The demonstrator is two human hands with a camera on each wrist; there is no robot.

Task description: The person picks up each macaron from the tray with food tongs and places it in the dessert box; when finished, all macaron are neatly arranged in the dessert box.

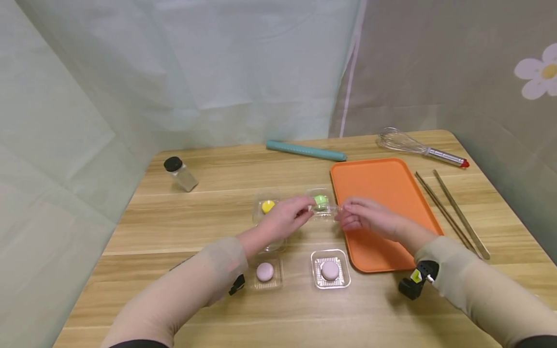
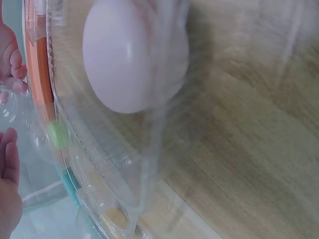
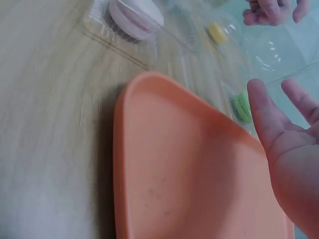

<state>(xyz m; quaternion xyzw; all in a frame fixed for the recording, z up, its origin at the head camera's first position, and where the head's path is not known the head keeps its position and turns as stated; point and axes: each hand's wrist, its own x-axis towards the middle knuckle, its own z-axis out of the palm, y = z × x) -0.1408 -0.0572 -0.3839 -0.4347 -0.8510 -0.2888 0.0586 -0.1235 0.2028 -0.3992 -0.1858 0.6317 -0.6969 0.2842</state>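
My left hand (image 1: 283, 220) and right hand (image 1: 370, 218) face each other over the table. Between them they hold a thin clear plastic lid (image 1: 327, 209), pinched at its opposite edges. Just behind it, a green macaron (image 1: 321, 199) sits in a clear plastic box. A yellow macaron (image 1: 267, 206) lies in another box beyond my left hand. Nearer me are two pale pink macarons, the left one (image 1: 264, 272) and the right one (image 1: 330, 270), each in its own clear box. My left forearm partly hides another clear piece (image 1: 276, 245).
An orange tray (image 1: 383, 188) lies under and beside my right hand. To its right are two metal sticks (image 1: 457, 212), with a whisk (image 1: 422, 147) behind. A teal rod (image 1: 304, 150) lies at the back; a black-capped jar (image 1: 180, 174) is at the left.
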